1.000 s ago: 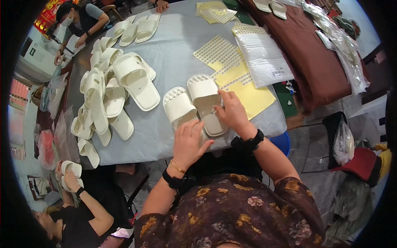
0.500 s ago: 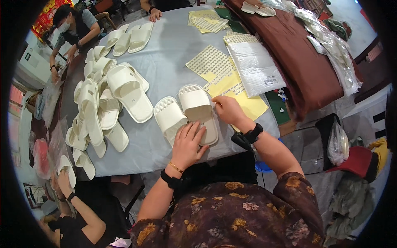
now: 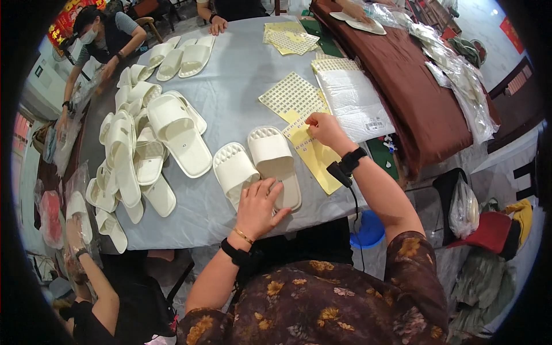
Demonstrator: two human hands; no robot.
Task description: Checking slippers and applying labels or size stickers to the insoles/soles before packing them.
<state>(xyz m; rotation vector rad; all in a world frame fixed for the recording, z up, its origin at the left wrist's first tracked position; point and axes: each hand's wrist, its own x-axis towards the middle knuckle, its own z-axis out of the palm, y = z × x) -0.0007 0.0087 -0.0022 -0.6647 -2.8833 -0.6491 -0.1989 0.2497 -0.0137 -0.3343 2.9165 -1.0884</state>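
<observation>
Two cream slippers lie side by side in front of me, a left one [image 3: 237, 172] and a right one [image 3: 270, 152], both with bumpy toe ends pointing away. My left hand [image 3: 259, 210] rests across their near parts, fingers stretched out and covering some of both insoles. Over a yellow sticker sheet [image 3: 319, 167], my right hand [image 3: 326, 131] has its fingertips pinched together at the printed rows. What sits between those fingertips is too small to make out. A second yellow sticker sheet [image 3: 290, 95] lies just beyond.
Many cream slippers [image 3: 123, 144] are heaped at the left of the grey-covered table [image 3: 230, 75]. A white padded envelope [image 3: 353, 98] lies right, beside a brown-covered surface [image 3: 402, 92]. Other people work at the left and far sides. A blue basin [image 3: 368, 230] stands below the table edge.
My right hand has moved from beside the right slipper onto the sticker sheet, which now lies further left and at a different angle. My left hand has stayed on the slippers.
</observation>
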